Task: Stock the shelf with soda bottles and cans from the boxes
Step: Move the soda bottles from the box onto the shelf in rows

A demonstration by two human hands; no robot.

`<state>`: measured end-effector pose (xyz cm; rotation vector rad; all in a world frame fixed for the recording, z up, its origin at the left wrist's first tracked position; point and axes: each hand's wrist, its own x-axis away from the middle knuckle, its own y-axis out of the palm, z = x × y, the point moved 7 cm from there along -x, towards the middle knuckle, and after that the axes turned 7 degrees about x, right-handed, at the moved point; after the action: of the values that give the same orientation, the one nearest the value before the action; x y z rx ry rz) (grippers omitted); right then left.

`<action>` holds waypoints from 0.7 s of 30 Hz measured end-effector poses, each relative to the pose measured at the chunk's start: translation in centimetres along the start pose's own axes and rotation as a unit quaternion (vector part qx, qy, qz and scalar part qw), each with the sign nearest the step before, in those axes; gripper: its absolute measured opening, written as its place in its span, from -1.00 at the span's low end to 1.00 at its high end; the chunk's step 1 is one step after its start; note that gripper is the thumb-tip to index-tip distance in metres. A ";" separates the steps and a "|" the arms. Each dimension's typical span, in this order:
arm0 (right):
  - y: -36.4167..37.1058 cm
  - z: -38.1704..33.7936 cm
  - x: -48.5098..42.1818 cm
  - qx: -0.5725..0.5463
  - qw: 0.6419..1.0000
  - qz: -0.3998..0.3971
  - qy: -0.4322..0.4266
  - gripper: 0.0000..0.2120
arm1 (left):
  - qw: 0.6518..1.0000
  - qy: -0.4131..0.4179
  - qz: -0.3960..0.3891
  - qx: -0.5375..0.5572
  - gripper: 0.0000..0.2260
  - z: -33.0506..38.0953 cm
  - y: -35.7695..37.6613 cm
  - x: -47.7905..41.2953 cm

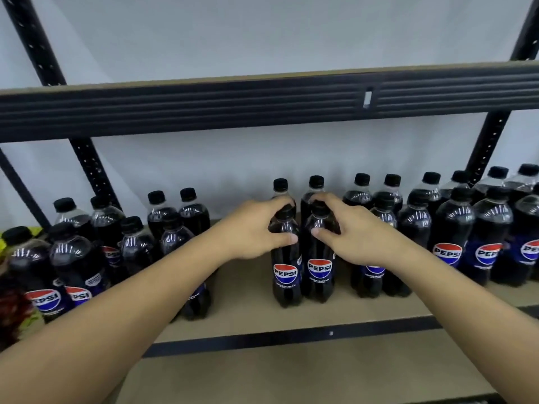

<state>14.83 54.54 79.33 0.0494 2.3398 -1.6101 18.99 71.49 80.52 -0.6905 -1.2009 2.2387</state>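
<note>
Two dark Pepsi bottles stand side by side on the brown shelf board (242,304), near its middle. My left hand (253,228) grips the neck and shoulder of the left bottle (285,275). My right hand (350,228) grips the top of the right bottle (319,272). Both bottles stand upright with their bases on the board. Their caps are hidden under my fingers. Two more bottles (316,188) stand directly behind them.
Several Pepsi bottles crowd the shelf at the left (75,258) and at the right (466,228). A black shelf beam (262,103) runs overhead, with black uprights at both sides. A lower board (291,374) lies beneath. Something yellow and red (11,304) sits at the far left.
</note>
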 end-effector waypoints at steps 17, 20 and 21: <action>2.7 -5.0 -1.8 -0.062 0.996 0.002 -0.066 -0.42 | 0.995 -0.069 0.041 -0.053 -0.38 -4.0 -3.3 4.4; 3.3 -5.4 -2.2 -0.062 0.996 0.002 -0.072 -0.43 | 0.995 -0.077 0.039 -0.057 -0.38 -4.7 -3.7 4.8; 3.4 -5.5 -2.3 -0.064 0.995 0.002 -0.071 -0.43 | 0.995 -0.077 0.036 -0.056 -0.38 -4.8 -3.8 4.9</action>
<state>16.43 61.16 78.59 -0.0847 2.3246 -1.4092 19.16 79.32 80.45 -0.6222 -1.4047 2.3351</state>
